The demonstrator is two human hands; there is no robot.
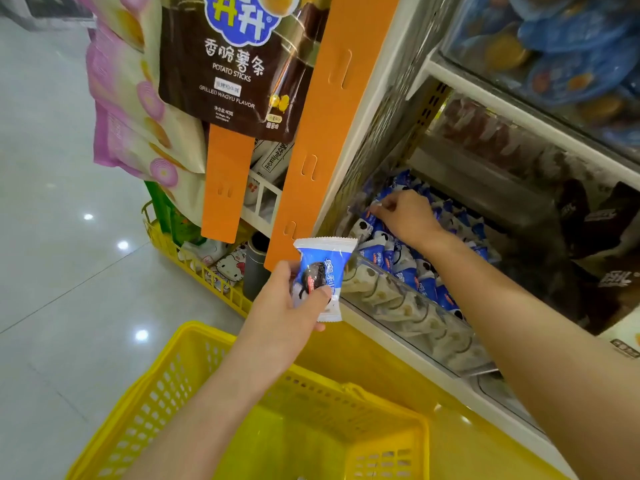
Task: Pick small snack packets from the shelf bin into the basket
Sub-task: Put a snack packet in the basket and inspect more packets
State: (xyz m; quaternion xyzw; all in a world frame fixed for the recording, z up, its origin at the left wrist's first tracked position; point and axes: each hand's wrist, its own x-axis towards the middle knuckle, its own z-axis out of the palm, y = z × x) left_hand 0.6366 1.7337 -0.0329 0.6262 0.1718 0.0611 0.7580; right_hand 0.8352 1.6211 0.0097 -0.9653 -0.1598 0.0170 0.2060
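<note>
The left hand [291,306] grips one small snack packet [322,275], with the thumb across its front and the fingers curled behind, holding it upright just outside the front of the shelf bin [398,306] and above the far rim of the yellow basket [346,389]. The packet is a pillow-shaped wrapper, blue in the middle with white crimped ends, and it shows a dark round biscuit and some white lettering. The right hand [405,216] reaches deep into the bin with its fingers curled downward. Thumb and forefinger are pressed together on the pale edge of a top packet [372,213] at the back of the heap. The bin has a clear front wall and is filled with a loose pile of packets [415,271] in the same blue and white. The basket sits low in front of the person, directly under the left forearm, and its perforated walls are visible. To the left of the bin hangs an orange display strip [325,133], and beside it a brown bag of potato sticks [235,64]. A second yellow basket [194,261] of goods stands on the glossy tiled floor [52,237].
</note>
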